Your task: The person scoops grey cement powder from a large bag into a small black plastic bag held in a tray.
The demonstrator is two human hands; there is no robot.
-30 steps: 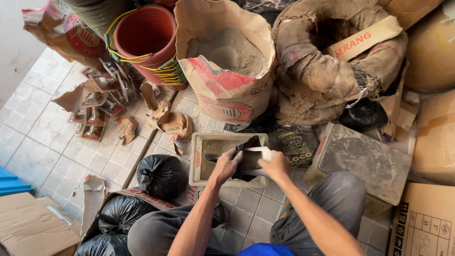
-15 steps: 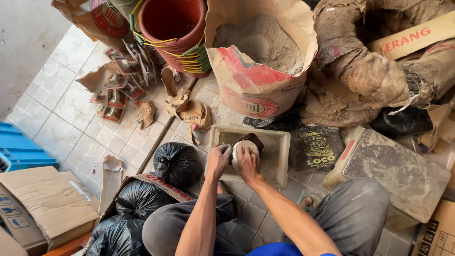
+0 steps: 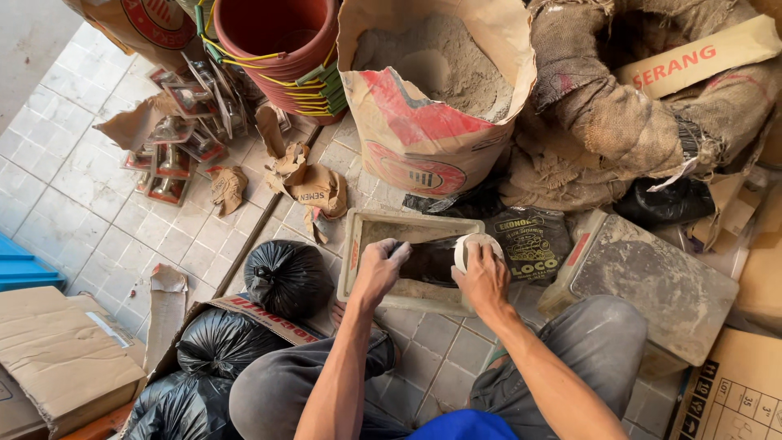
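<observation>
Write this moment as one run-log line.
left hand: on dark bag | right hand: holds white cup | both over tray

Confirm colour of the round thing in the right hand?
White: the small round white container, held by the right hand over the rectangular dusty tray. Head view shows it.

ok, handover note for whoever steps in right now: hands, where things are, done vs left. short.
Left hand: over the rectangular tray, gripping the dark bag by its edge.
Right hand: holding a white roll of tape against the same bag.
Around: open sack of grey powder behind the tray, stacked red buckets to its left, tied black bag beside the tray.
Done: bag sits in the tray.
Left: whether it is sealed cannot be told.
</observation>
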